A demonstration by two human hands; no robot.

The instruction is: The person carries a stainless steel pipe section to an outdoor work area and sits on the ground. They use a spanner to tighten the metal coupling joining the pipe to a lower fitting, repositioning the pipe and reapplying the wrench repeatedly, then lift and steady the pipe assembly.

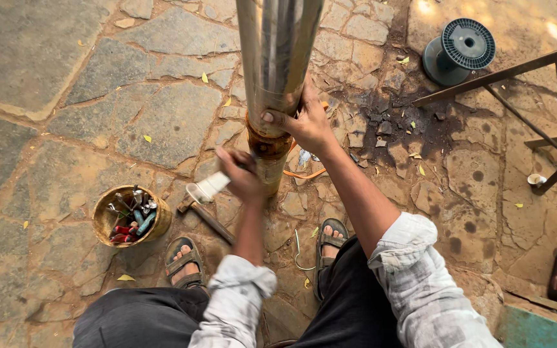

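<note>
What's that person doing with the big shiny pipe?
A person sits on the stone floor with a tall shiny metal cylinder standing upright between their feet. Their right hand grips its rusty lower band to steady it. Their left hand, blurred, holds a whitish tool close to that same band. A hammer lies on the ground nearby, beside a small bucket of tools. A green spool sits farther off.

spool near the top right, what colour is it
The spool is dark teal-green with a ribbed flange, lying on the stone floor; the head view shows it best.
</note>
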